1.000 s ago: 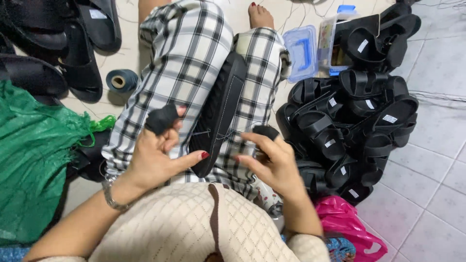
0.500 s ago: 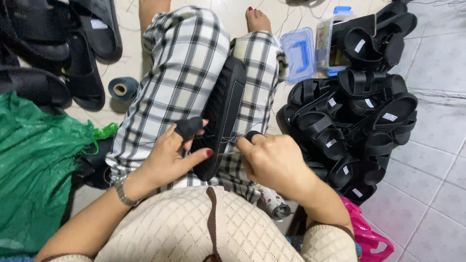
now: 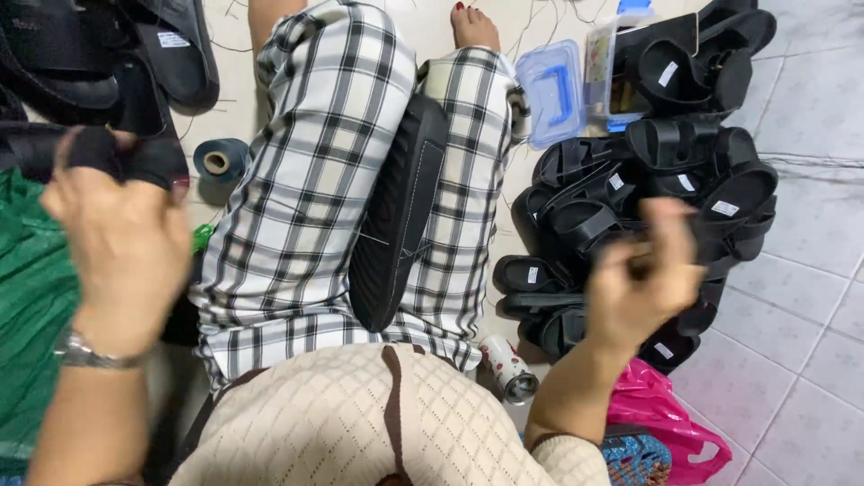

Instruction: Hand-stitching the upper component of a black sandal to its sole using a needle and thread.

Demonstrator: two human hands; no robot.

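Both arms are flung out wide now: the left hand [image 3: 112, 243] is up at the left edge, closed around a black strap piece [image 3: 126, 155], while the right hand [image 3: 643, 279] hovers over the pile of black sandals [image 3: 648, 180] with its fingers pinched together, though it is blurred and I cannot tell what, if anything, sits between them. The black sole [image 3: 396, 211] stays wedged on its edge between the knees in the checked trousers [image 3: 306, 180], toe end pointing away from the body, touched by neither hand. The risk, as I judge it: with no hand steadying that sole, a shift of the knees could let it tip or slide onto the floor, and if a fine thread runs between the hands, which the pictures do not show, such a wide pull could snap it or snag it on the sandals just beside. A spool of dark thread [image 3: 220, 162] sits on the floor by the left knee, a clear plastic box [image 3: 553, 90] lies beyond the right knee, and a pink bag [image 3: 657, 414] is under the right elbow. Half a second back, both hands were close together right at the sole, fingers working on it; now they have sprung apart, the left carrying its dark piece up and outward, the right swinging over the sandals.
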